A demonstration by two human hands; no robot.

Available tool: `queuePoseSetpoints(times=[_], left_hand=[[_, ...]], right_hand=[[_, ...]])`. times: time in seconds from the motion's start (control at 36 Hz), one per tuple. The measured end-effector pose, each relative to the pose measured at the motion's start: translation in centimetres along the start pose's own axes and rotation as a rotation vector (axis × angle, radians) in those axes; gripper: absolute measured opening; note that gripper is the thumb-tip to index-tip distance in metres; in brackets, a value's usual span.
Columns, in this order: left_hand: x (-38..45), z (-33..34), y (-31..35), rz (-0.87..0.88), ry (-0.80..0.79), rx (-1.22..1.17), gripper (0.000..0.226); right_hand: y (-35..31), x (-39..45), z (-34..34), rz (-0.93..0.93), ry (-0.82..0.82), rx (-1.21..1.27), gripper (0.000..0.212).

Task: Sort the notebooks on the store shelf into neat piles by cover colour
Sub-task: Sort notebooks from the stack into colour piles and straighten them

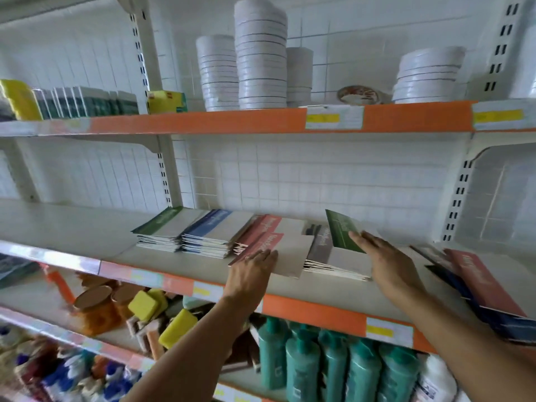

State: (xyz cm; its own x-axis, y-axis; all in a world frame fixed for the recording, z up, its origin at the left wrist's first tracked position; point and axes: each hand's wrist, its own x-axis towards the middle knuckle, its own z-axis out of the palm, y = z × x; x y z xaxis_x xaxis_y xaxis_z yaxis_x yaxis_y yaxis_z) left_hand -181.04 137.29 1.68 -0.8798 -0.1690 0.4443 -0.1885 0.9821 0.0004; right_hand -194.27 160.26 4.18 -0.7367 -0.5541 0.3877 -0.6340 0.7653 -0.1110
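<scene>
My left hand lies flat and open on the top pink notebook, pinning its pile square on the shelf. My right hand pinches a tilted green notebook above the grey pile, probably bound for the green pile.

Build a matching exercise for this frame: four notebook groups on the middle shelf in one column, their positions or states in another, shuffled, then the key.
Things:
1. green pile
2. blue pile
3. pink pile
4. green notebook

Places or states:
A. under the left hand
B. farthest left on the shelf
C. tilted up, held by the right hand over the grey pile
D. between the green and pink piles

Pairs: 1-B, 2-D, 3-A, 4-C
</scene>
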Motion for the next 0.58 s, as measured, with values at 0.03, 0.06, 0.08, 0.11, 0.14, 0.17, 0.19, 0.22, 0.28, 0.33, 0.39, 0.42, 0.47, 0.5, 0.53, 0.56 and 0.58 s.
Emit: queuePoseSetpoints(times=[0.03, 0.06, 0.08, 0.11, 0.14, 0.17, 0.19, 0.22, 0.28, 0.33, 0.39, 0.42, 0.47, 0.5, 0.53, 0.56, 0.58], left_hand=[[0.3, 0.5, -1.2, -0.004, -0.004, 0.009, 0.050], [0.6, 0.7, -2.0, -0.019, -0.003, 0.007, 0.049], [1.0, 1.0, -2.8, -0.022, 0.005, 0.007, 0.048], [1.3, 1.2, -3.3, -0.005, 0.033, -0.007, 0.046], [1.7, 1.5, -3.7, 0.018, 0.062, -0.061, 0.043], [2.1, 2.1, -4.3, 0.043, 0.063, -0.052, 0.038], [2.6, 2.6, -4.8, 0.057, 0.055, -0.024, 0.032], [3.0, 3.0, -5.1, 0.064, 0.051, -0.003, 0.026], [3.8, 3.6, -5.3, 0.081, 0.052, -0.008, 0.024], [4.4, 4.4, -5.5, 0.062, 0.012, -0.067, 0.027], [5.2, 5.0, -5.5, 0.048, -0.049, -0.148, 0.035], [5.7, 5.5, -5.4, 0.044, -0.084, -0.124, 0.039], [6.5, 6.1, -5.4, 0.049, -0.111, -0.080, 0.042], [7.0, 6.3, -5.4, 0.057, -0.127, -0.062, 0.041], [7.4, 6.6, -5.5, 0.064, -0.140, -0.048, 0.042], [7.9, 6.8, -5.6, 0.061, -0.157, -0.043, 0.046], [8.3, 6.9, -5.7, 0.057, -0.178, -0.040, 0.053]], right_hand=[[-0.9, 0.3, 0.4, -0.001, 0.001, 0.006, 0.083], [-1.6, 0.6, 0.9, -0.006, 0.005, 0.004, 0.084], [-2.2, 1.0, 1.2, -0.009, 0.010, 0.004, 0.084], [-2.8, 1.4, 1.6, -0.009, 0.012, 0.007, 0.084], [-3.2, 1.7, 1.8, -0.007, 0.014, 0.010, 0.083], [-3.5, 2.1, 2.0, -0.006, 0.015, 0.011, 0.082], [-3.8, 2.4, 2.2, -0.006, 0.015, 0.010, 0.081], [-4.0, 2.7, 2.4, -0.006, 0.015, 0.010, 0.081], [-4.2, 3.4, 2.7, -0.003, 0.013, 0.009, 0.080], [-4.2, 4.1, 2.9, 0.002, 0.015, 0.000, 0.081], [-4.1, 4.9, 3.1, 0.008, 0.015, -0.004, 0.082], [-4.1, 5.3, 3.2, 0.013, 0.012, -0.005, 0.082], [-4.0, 6.0, 3.3, 0.018, 0.009, -0.004, 0.082], [-3.9, 6.4, 3.5, 0.018, 0.012, -0.005, 0.082], [-3.7, 6.8, 3.6, 0.016, 0.015, -0.008, 0.082], [-3.6, 7.1, 3.8, 0.015, 0.017, -0.011, 0.083], [-3.5, 7.5, 4.0, 0.016, 0.016, -0.013, 0.082]])
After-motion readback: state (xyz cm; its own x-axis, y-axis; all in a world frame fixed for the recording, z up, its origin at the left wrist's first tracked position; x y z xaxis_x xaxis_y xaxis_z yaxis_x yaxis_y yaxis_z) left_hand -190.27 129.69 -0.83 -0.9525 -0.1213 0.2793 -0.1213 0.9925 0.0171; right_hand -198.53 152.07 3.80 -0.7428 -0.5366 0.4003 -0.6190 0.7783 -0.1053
